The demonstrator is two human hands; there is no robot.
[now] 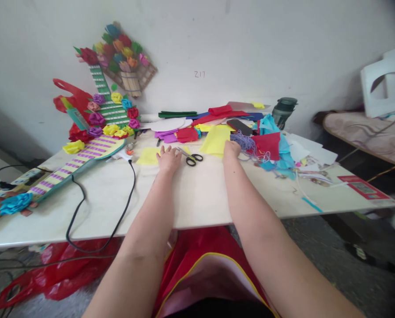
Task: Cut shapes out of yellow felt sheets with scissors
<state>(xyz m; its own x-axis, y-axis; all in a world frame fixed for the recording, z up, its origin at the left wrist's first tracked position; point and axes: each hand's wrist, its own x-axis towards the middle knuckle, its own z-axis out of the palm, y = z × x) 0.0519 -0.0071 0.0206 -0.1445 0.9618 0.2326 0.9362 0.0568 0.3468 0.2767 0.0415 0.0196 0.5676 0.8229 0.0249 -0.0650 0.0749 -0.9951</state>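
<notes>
My left hand (169, 159) lies with fingers spread on the right end of a flat yellow paper piece (148, 156) on the table. Just right of it rest scissors (193, 159) with black handles, their blades pointing toward that hand. My right hand (232, 149) is closed on the lower right edge of a larger yellow sheet (216, 139), which tilts up from the table. Its fingertips are partly hidden behind the hand. Beside it on the right sits a tangle of purple yarn (242, 141).
Coloured papers (186, 134), a dark phone (239, 126) and a green bottle (284, 112) line the back. At left stands a flower-decorated board (109, 104) with a glue gun (123, 154), its black cord looping over the table's front edge. Red paper (266, 145) and scraps lie right.
</notes>
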